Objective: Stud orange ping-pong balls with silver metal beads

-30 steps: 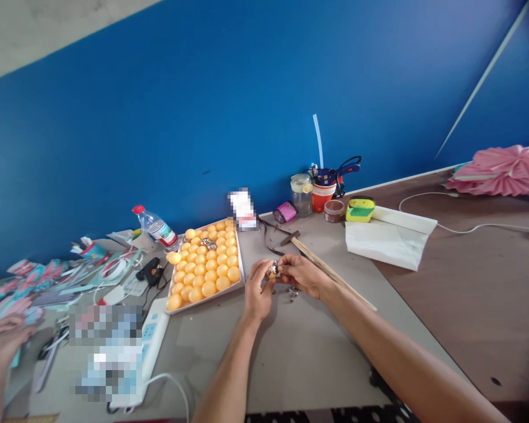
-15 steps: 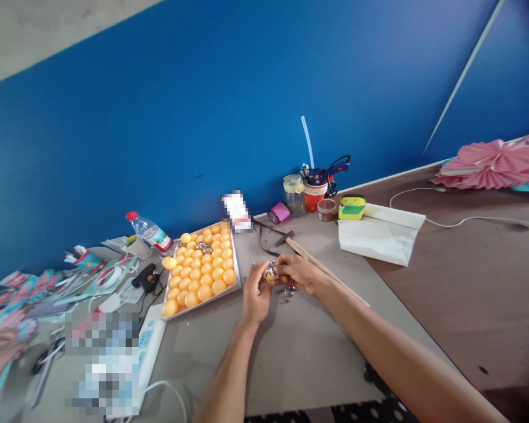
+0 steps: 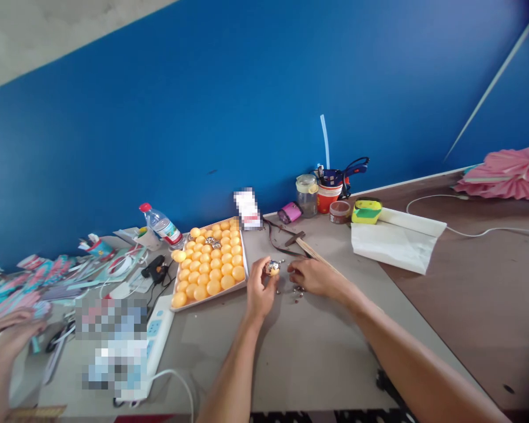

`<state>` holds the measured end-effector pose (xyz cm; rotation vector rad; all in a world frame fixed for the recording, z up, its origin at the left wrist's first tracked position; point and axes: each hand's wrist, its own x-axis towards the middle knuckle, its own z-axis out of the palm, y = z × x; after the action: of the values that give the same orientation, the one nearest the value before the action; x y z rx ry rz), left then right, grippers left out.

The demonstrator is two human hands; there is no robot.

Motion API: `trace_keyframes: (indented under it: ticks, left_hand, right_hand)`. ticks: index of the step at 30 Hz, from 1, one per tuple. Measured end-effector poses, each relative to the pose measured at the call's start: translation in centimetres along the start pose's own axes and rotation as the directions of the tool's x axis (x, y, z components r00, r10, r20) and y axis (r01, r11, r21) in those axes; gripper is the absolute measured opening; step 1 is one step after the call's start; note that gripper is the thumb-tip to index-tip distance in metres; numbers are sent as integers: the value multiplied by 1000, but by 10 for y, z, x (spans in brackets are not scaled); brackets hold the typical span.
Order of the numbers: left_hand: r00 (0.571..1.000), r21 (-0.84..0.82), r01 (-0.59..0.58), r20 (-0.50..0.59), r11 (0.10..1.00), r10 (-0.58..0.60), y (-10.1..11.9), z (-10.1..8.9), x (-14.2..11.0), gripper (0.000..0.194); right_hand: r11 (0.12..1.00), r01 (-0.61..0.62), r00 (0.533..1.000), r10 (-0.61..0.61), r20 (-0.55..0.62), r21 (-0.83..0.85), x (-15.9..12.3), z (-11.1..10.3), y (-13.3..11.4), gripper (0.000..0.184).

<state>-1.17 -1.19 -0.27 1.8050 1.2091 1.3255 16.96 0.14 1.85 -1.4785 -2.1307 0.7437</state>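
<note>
My left hand [image 3: 261, 289] grips an orange ball [image 3: 273, 271], whose upper part is covered with small shiny silver pieces. To its right, my right hand [image 3: 314, 276] is just above the grey table, with bent fingers drawn together. Whatever may be between those fingertips is too small to make out. Loose silver pieces [image 3: 298, 292] lie scattered under and beside the right hand. On the left, a shallow box [image 3: 245, 258] holds rows of orange balls [image 3: 214, 286]. A silver-covered ball [image 3: 213, 242] rests on top of them.
A hammer [image 3: 311, 249] lies behind my right hand. A bottle [image 3: 161, 226], a jar [image 3: 307, 197], a red cup [image 3: 328, 198] and a yellow container [image 3: 367, 210] stand toward the wall. A power strip [image 3: 159, 329] and another person's hands [image 3: 15, 329] are at left.
My right hand has come away from the ball and moved right, down toward the loose silver pieces. The ball stays in my left hand. The view has shifted slightly left.
</note>
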Motion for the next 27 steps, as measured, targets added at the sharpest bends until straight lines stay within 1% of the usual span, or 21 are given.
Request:
trace_keyframes:
  ticks: [2,4,6,12,16,20,23,25,27]
  left_hand:
    - [1000,0,-9,10,1000,9,-1,1,0,37]
    - [1000,10,-14,10,1000,14,-2,1,-1,37]
    - [1000,26,-17,3,1000,17,-3,2,-1,37]
    - [1000,54,-24,7,998,24,-2,2,-1,37]
    - [1000,56,-23,1,998,23,-1,1,-1,36]
    - [1000,72,-25,15,997,24,-2,0,-1,39]
    - [999,77,-33,23,997,32,-2,0,-2,40]
    - [999,70,-34,25,997,32,-1,0,-2,39]
    - [999,63,-31,25,998,30,0,1,-2,38]
  right_hand:
    - [999,0,999,2,49,-42,-3,-2,-1,13]
    - [997,23,998,-18,65,-70,-5,-2,0,15]
    - [995,43,998,-39,48,-91,-5,1,0,15]
    - [991,37,999,-37,5,-130,-1,9,-2,16]
    - [991,60,994,-71,-86,-116,2,8,-1,16]
    - [1000,24,988,-23,-153,1,4,5,0,18]
    - [986,-12,977,47,-208,168,7,5,0,15]
    - [933,-28,973,108,-204,360,9,6,0,14]
    - [829,-54,975,165,-152,556,11,7,0,16]
